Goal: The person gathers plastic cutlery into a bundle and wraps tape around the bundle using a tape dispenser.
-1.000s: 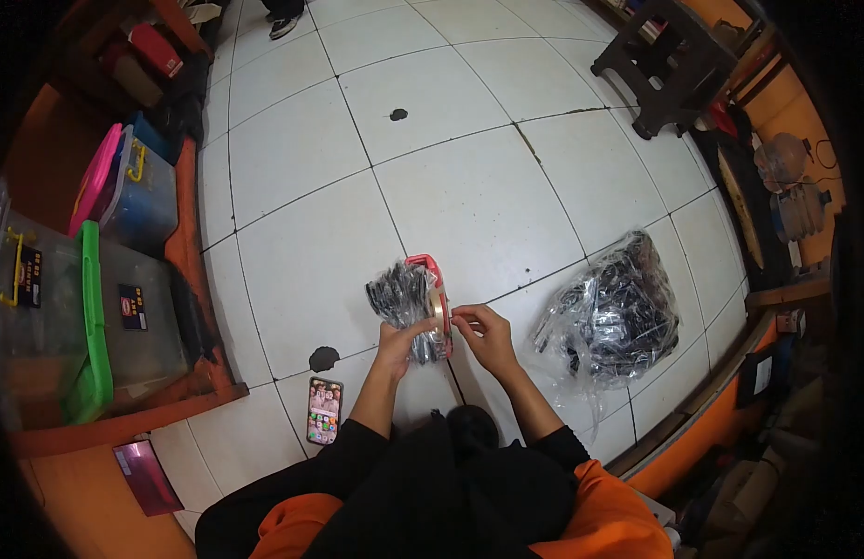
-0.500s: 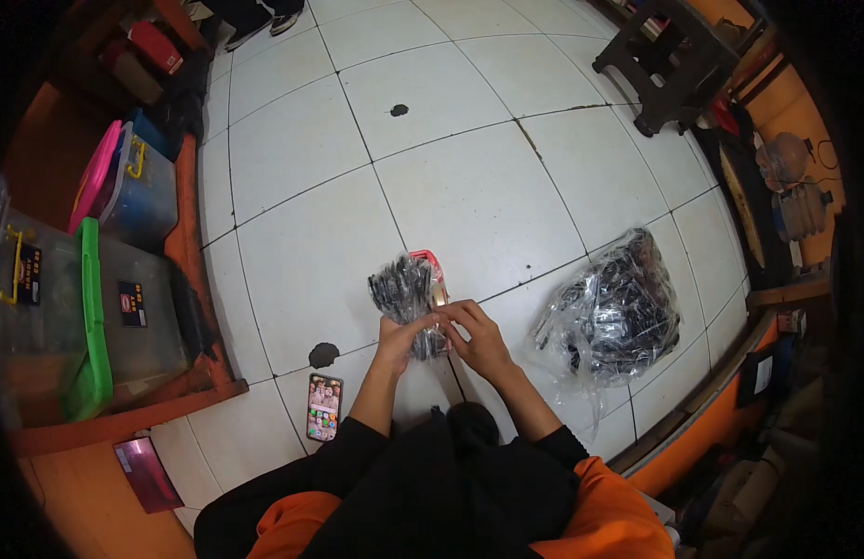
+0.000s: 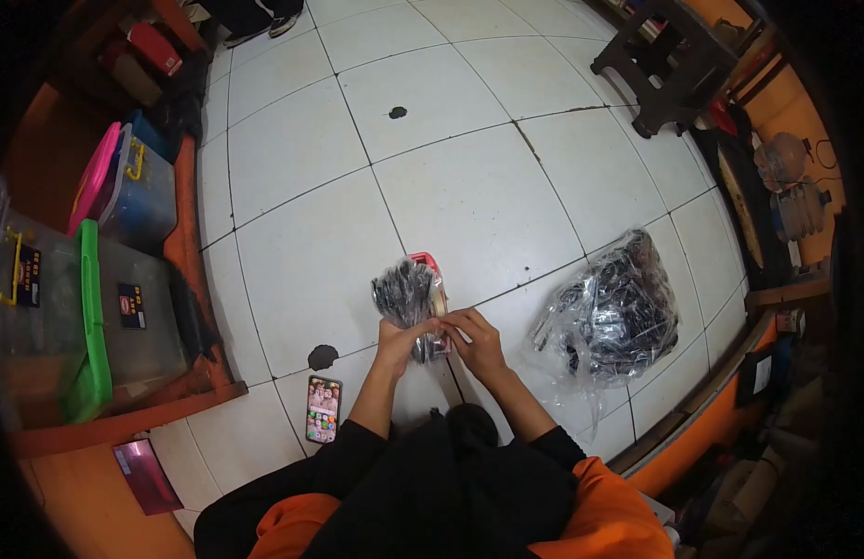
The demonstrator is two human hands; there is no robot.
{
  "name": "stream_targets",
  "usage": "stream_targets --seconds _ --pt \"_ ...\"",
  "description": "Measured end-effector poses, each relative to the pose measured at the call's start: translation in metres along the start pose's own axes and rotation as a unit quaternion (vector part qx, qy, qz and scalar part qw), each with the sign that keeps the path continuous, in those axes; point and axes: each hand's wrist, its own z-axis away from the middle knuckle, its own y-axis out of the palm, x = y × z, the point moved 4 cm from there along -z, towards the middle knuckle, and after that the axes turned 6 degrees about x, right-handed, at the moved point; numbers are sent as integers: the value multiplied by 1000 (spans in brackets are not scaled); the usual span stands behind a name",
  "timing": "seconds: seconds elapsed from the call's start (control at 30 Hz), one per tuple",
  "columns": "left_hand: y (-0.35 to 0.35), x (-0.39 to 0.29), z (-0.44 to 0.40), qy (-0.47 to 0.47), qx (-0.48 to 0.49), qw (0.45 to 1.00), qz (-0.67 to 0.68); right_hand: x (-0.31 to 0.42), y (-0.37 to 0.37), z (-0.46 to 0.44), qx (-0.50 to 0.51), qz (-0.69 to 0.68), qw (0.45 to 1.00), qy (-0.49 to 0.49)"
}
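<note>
A bundle of thin black items in clear plastic [image 3: 402, 291] is gripped in my left hand [image 3: 393, 350], whose thumb lies across its near part. My right hand [image 3: 479, 347] has its fingertips pinched together at the bundle's right edge, by the left thumb. Whatever is between those fingertips is too small to make out. Just right of the bundle, partly covered by it, is a red object with a pale round part [image 3: 436, 279], like a tape dispenser.
A large clear bag of black packets [image 3: 623, 312] lies on the tiles at right. A lit phone [image 3: 323, 408] rests left of my arms. Lidded plastic bins [image 3: 138, 307] line the left side. A dark stool [image 3: 670, 65] stands far right; a person's shoes [image 3: 283, 23] show far left.
The bundle has tipped slightly to the right and my hands have shifted down a little with it. My right fingers stay pinched near the left thumb.
</note>
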Motion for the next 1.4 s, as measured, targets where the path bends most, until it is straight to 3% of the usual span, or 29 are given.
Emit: stream_targets --seconds 0.1,1.1,1.4 --pt "-1 3 2 -38 -1 999 7 -3 1 2 4 -2 1000 -7" --pt "-5 5 2 -51 20 999 -5 7 0 1 -4 20 1000 7" --pt "-4 2 3 -33 15 999 -11 1 1 6 6 39 998 -42"
